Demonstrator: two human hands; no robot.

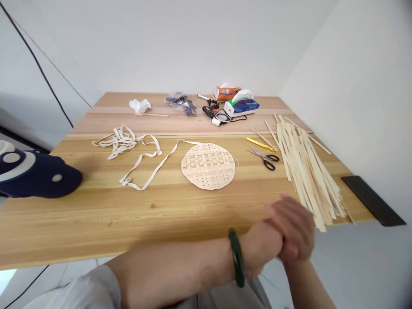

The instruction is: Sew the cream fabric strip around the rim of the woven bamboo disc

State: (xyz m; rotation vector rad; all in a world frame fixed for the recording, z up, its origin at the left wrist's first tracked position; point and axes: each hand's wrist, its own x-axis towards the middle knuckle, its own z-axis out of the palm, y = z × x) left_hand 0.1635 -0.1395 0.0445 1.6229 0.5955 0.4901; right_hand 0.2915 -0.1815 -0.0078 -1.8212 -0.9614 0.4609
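My left hand [262, 246], below a dark green bangle [237, 257] on the wrist, meets my right hand [294, 227] at the table's front edge. The right fingers wrap over the left hand and are slightly blurred. My left hand looks curled, its fingers mostly hidden in the clasp. Beyond them lies a round woven mat [208, 166] of pale strips, edged with a white fabric tape [157, 169]. This tape trails left into a loose tangle [120, 140]. To the right of the mat are black-handled scissors [264, 159] and a yellow tool [260, 143].
A heap of pale flat strips [309, 171] covers the table's right side, with a black slab [373, 199] at the edge. At the back are tissue packs [242, 107], a glue gun [210, 110] and a bagged bundle [182, 104]. A navy object [41, 174] stands left.
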